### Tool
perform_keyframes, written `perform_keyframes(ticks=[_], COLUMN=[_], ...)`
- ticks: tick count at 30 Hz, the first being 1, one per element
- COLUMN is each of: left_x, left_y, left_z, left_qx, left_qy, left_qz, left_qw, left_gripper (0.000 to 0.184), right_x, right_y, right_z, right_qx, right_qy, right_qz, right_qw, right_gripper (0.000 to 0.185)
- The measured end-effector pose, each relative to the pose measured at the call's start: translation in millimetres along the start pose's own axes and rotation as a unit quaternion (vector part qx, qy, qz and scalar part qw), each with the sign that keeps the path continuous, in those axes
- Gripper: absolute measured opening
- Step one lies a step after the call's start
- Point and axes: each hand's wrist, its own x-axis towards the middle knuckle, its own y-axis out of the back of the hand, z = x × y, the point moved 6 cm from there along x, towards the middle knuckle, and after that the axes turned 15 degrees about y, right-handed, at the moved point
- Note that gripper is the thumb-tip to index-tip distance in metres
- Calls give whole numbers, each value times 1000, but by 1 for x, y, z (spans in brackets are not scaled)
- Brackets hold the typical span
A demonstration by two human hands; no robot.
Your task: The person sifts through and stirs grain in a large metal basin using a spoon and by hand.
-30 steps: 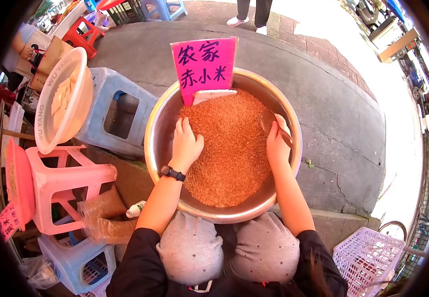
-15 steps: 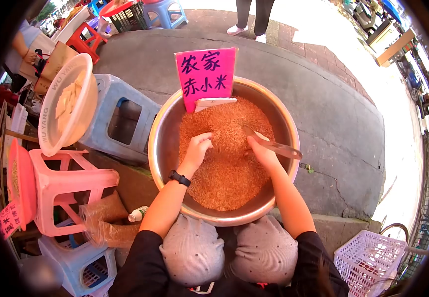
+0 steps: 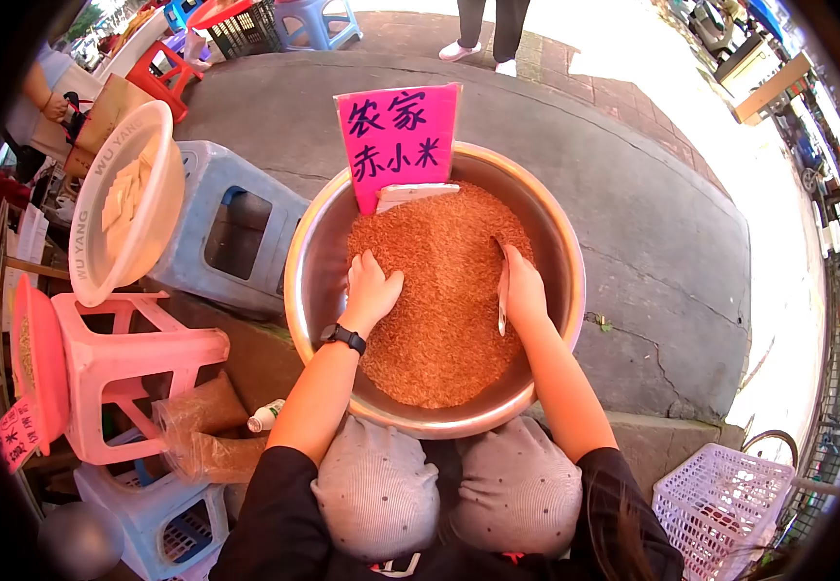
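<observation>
A wide steel basin [image 3: 556,228] holds a heap of reddish-brown rice grains [image 3: 436,290]. My left hand [image 3: 372,290], with a dark watch on its wrist, lies against the left side of the heap; thumb and fingers are apart, fingertips partly hidden. On the right side, my right hand [image 3: 525,290] is closed around a metal utensil [image 3: 503,300], its kind unclear, held along the palm with its dark tip at the grain. A pink handwritten sign [image 3: 399,136] stands at the basin's far edge, its foot by a whitish block [image 3: 418,194].
Left of the basin stand a blue stool [image 3: 197,228], a tilted plastic bowl of pale slabs [image 3: 173,184] and a pink stool [image 3: 149,344]. Bags of grain [image 3: 212,416] and a small bottle [image 3: 265,416] lie lower left. A white crate [image 3: 720,504] sits lower right; a person's legs [image 3: 490,34] show ahead.
My hands have moved apart, left hand leftward and right hand slightly right. The utensil has turned from pointing across the basin to lying along my right palm. The grain mound between them has flattened.
</observation>
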Motion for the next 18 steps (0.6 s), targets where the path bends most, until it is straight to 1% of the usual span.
perform_keyframes(ticks=[1, 2, 3, 4, 5, 6, 7, 8, 9, 11, 12, 13, 14, 15, 16, 18], left_x=[0, 3, 2, -2, -6, -9, -10, -15, -21, -15, -14, -7, -3, -1, -3, -4], left_y=[-3, -8, -6, 0, 5, 4, 11, 13, 12, 19, 21, 28, 34, 41, 47, 45], left_z=[0, 1, 5, 14, 21, 29, 25, 22, 17, 8, 4, 1, 1, 4, 10, 10], left_qx=[-11, -31, -97, -162, -225, -311, -259, -246, -231, -137, -90, -44, 3, 49, 35, 15], left_qy=[1, -16, -3, 11, 25, 6, 45, 106, 167, 143, 132, 111, 88, 62, 46, 17], left_qz=[4, -31, -81, -132, -183, -309, -324, -380, -432, -408, -396, -305, -210, -113, -70, -33], left_qw=[1000, 999, 992, 978, 957, 899, 909, 886, 856, 891, 904, 945, 974, 990, 996, 999], left_gripper=[61, 55, 51, 47, 43, 35, 35, 36, 38, 39, 39, 38, 37, 36, 32, 32], right_x=[1, 2, 3, 5, 2, 0, 0, -2, -6, -19, -20, -19, -12, -7, -6, -5], right_y=[-3, -7, -10, -4, -8, -13, -10, -3, 1, 1, -4, -1, -2, -4, -7, -5], right_z=[-2, -4, -7, -16, -15, -14, -25, -38, -43, -46, -33, -23, -19, -12, -2, 8], right_qx=[37, 74, 110, 129, 181, 233, 285, 325, 325, 327, 302, 271, 285, 298, 290, 271], right_qy=[6, 12, 18, 4, 3, 1, -1, 52, 71, 110, 33, -7, 2, 12, 0, -23], right_qz=[-8, -15, -23, -52, -74, -94, -114, -222, -267, -357, -331, -289, -265, -240, -186, -75], right_qw=[999, 997, 993, 990, 981, 968, 952, 918, 904, 868, 893, 918, 921, 924, 939, 959], right_gripper=[28, 26, 24, 22, 24, 25, 27, 32, 32, 31, 32, 32, 32, 32, 31, 31])
